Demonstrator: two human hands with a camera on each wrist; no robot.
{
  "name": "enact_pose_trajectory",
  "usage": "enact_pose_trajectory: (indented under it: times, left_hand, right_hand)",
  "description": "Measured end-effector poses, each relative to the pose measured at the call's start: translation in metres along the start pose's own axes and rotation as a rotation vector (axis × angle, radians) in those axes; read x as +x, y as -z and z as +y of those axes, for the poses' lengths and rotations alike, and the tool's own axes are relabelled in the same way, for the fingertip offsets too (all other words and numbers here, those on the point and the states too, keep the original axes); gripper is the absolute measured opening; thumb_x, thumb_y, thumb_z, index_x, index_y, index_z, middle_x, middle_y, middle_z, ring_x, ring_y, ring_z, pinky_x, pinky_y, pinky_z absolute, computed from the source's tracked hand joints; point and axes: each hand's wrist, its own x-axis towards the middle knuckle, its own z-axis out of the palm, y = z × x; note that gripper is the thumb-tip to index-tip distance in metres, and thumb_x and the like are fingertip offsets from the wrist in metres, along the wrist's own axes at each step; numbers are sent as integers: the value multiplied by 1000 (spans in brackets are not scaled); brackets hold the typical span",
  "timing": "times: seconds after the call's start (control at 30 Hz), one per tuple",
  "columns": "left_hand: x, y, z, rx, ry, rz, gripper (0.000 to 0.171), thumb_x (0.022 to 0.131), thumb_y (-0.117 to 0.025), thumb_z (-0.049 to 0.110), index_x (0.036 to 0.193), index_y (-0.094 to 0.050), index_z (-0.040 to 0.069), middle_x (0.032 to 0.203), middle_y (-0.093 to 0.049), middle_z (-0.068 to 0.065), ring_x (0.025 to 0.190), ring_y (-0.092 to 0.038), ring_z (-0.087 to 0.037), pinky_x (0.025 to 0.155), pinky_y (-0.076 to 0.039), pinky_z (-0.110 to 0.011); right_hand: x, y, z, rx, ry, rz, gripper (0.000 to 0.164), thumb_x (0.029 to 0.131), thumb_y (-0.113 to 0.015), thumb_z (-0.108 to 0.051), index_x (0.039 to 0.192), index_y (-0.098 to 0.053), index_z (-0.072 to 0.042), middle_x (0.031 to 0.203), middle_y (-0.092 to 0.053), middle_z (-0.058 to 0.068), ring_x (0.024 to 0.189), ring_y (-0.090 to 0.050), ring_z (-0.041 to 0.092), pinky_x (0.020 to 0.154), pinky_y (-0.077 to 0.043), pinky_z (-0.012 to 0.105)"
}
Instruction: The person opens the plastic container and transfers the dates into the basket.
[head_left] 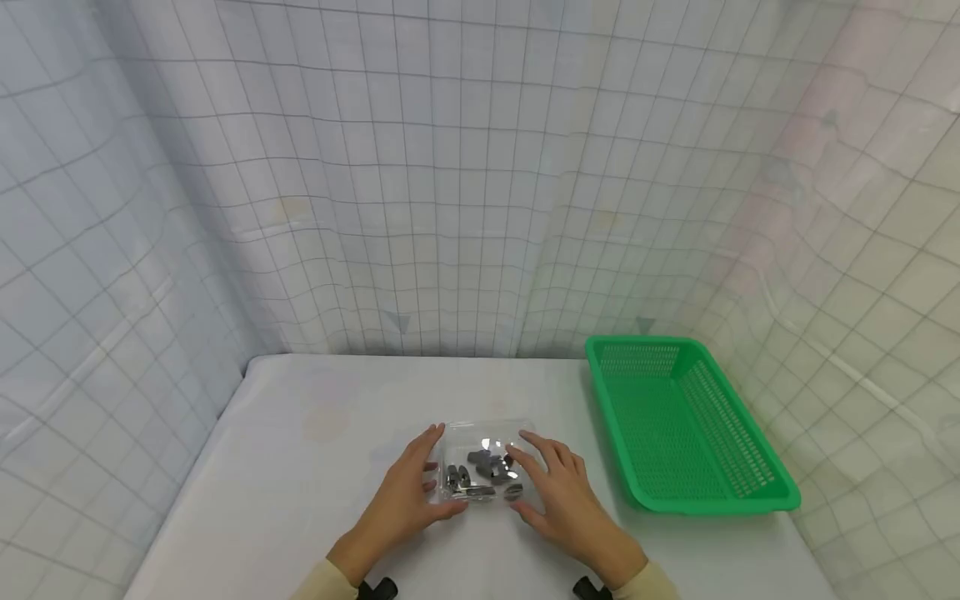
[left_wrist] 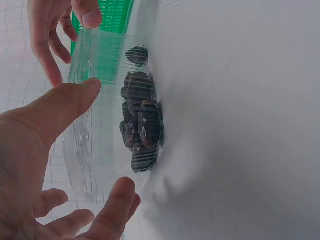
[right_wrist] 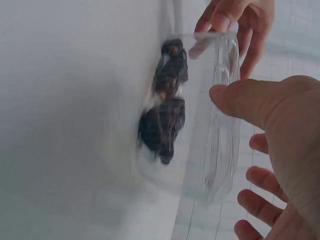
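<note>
A clear plastic box (head_left: 467, 442) sits on the white-covered table near its front middle. Through its wall show several dark, glossy, oblong pieces (left_wrist: 148, 122) bunched along the bottom. My left hand (head_left: 401, 492) is at the box's left side, thumb at the near left corner and fingers fairly straight along the side. At the right side is my right hand (head_left: 566, 500), fingers spread over the far right corner and thumb by the near right one. In the right wrist view, the right thumb (right_wrist: 227, 100) overlaps the box's ridged rim, with the other fingers apart from each other.
A green plastic basket (head_left: 716, 504) with perforated walls stands on the table to the right of the box. White grid-patterned curtains (head_left: 450, 183) hang behind the table and along both sides. The white tabletop (head_left: 315, 467) extends left of the hands.
</note>
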Motion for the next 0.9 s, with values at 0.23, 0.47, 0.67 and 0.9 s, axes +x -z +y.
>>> enact_pose_trajectory:
  times: [0.23,0.47,0.67,0.9]
  left_hand:
    - [-2,7,-3,-130,33,-43,114,84,-108,22,179,-44,9,169,-60,-28,115,-84,-30,85,-70,-29]
    - [-8,9,-9,-139,32,-76,98,92,-102,21,175,-51,12,153,-75,-29,100,-89,-19,81,-66,-26]
    - [-6,11,-3,-207,37,-63,90,92,-101,12,170,-56,7,148,-76,-31,102,-90,-28,80,-70,-32]
    - [-9,4,-1,-256,117,-26,86,88,-101,4,164,-61,4,131,-83,-24,105,-89,-30,82,-71,-34]
  right_hand:
    - [20,-2,-16,37,173,-43,69,98,-97,-38,159,-67,-25,174,-58,7,151,-58,29,113,-52,56]
    - [39,-13,-29,-39,309,-32,44,101,-95,-41,138,-75,-28,153,-71,-1,134,-68,19,103,-57,44]
    - [51,-16,-31,-86,324,5,34,99,-97,-39,124,-78,-26,138,-75,-4,120,-70,16,95,-62,38]
    - [49,-18,-33,-83,344,7,33,96,-100,-36,119,-79,-25,126,-78,-6,109,-71,15,86,-61,33]
